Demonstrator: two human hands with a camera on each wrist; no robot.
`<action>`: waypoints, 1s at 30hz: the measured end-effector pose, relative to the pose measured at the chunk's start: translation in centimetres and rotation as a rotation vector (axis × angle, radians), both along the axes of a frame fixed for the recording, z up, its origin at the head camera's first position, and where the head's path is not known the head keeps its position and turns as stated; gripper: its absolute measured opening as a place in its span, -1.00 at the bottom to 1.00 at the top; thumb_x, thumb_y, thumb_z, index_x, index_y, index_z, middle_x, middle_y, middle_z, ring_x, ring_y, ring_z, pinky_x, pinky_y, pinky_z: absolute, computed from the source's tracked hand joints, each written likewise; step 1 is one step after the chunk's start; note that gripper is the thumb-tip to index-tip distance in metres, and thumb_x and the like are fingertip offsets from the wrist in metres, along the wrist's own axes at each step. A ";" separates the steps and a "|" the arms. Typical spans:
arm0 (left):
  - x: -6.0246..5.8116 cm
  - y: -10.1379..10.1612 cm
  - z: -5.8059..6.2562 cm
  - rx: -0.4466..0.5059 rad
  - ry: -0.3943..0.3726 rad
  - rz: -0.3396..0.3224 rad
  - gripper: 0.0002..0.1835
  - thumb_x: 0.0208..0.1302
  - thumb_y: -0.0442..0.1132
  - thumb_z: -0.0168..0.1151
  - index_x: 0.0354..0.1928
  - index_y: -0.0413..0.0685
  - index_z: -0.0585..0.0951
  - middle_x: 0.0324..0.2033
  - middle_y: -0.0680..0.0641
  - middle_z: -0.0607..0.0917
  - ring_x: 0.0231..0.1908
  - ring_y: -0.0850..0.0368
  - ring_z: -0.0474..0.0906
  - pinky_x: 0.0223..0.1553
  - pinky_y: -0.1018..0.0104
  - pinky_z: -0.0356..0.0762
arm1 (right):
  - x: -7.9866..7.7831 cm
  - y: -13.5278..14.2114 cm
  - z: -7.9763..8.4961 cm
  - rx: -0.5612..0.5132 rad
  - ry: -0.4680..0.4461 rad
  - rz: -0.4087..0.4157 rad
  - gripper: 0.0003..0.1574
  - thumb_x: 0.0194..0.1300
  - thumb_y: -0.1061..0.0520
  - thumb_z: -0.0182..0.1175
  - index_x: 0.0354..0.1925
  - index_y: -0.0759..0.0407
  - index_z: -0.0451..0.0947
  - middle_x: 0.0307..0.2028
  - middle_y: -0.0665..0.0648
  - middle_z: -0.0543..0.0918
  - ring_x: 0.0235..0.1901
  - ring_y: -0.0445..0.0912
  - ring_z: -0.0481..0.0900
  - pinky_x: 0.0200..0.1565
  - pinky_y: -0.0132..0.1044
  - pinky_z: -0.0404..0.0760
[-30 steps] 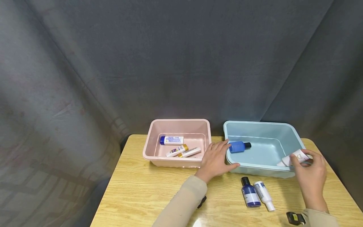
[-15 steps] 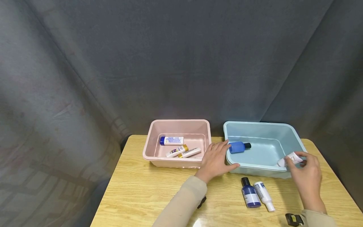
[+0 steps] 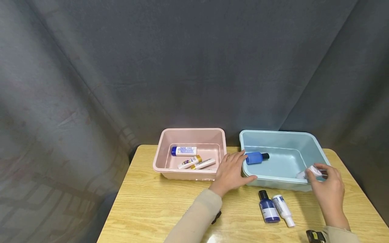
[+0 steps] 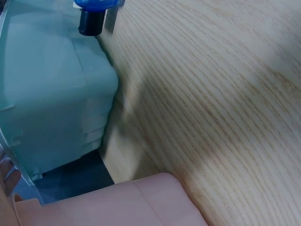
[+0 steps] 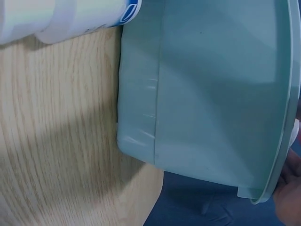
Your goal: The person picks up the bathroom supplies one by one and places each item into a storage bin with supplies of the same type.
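My right hand [image 3: 329,185] reaches over the front right corner of the light blue bin [image 3: 282,179]. Thumb and fingers pinch a white tube [image 3: 314,170], tilted inside the bin, its lower end close to the front wall. In the right wrist view the bin's wall [image 5: 221,94] hides most of the tube. My left hand [image 3: 232,170] lies with fingers spread over the blue bin's left front corner, the thumb pointing right. Beside its fingertips, a blue bottle with a black cap [image 3: 254,157] lies in the bin.
A pink bin [image 3: 188,174] stands left of the blue one, holding a blue-capped white tube [image 3: 185,151] and two gold-capped white tubes. On the wooden table [image 3: 146,209], in front of the blue bin, lie a dark blue bottle [image 3: 268,209] and a white bottle [image 3: 282,207]. A grey curtain hangs behind.
My right hand has moved a little left, and the white tube has gone lower into the blue bin. The left hand has stayed in place.
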State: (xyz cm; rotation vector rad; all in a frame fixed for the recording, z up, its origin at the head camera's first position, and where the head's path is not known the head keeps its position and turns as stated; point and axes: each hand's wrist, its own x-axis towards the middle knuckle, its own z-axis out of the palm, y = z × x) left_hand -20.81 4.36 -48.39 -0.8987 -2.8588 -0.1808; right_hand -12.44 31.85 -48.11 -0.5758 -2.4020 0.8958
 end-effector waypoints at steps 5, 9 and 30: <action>0.0 0.0 -0.1 0.005 -0.001 -0.002 -0.05 0.19 0.60 -0.17 0.50 0.24 0.22 0.50 0.14 0.16 0.42 0.19 0.17 0.43 0.15 0.06 | 0.1 -0.2 -0.2 0.009 0.016 0.014 -0.46 0.23 0.36 0.26 0.16 0.48 0.42 0.09 0.50 0.45 0.07 0.38 0.42 0.01 0.24 0.31; 0.0 0.0 0.0 0.000 -0.002 0.004 -0.05 0.19 0.61 -0.18 0.51 0.26 0.21 0.51 0.16 0.13 0.43 0.22 0.14 0.44 0.17 0.05 | 0.1 -0.2 -0.2 -0.003 0.008 0.014 -0.49 0.27 0.35 0.22 0.18 0.48 0.42 0.11 0.50 0.45 0.11 0.39 0.40 0.09 0.28 0.33; 0.0 0.0 0.0 -0.006 0.016 0.002 -0.05 0.19 0.61 -0.20 0.50 0.24 0.22 0.51 0.16 0.13 0.43 0.22 0.14 0.43 0.15 0.08 | 1.5 -0.4 -0.9 0.017 0.430 -0.009 -0.66 0.23 0.52 0.10 -0.03 0.43 0.61 -0.16 -0.45 0.47 -0.05 -0.63 0.27 -0.05 -0.65 0.25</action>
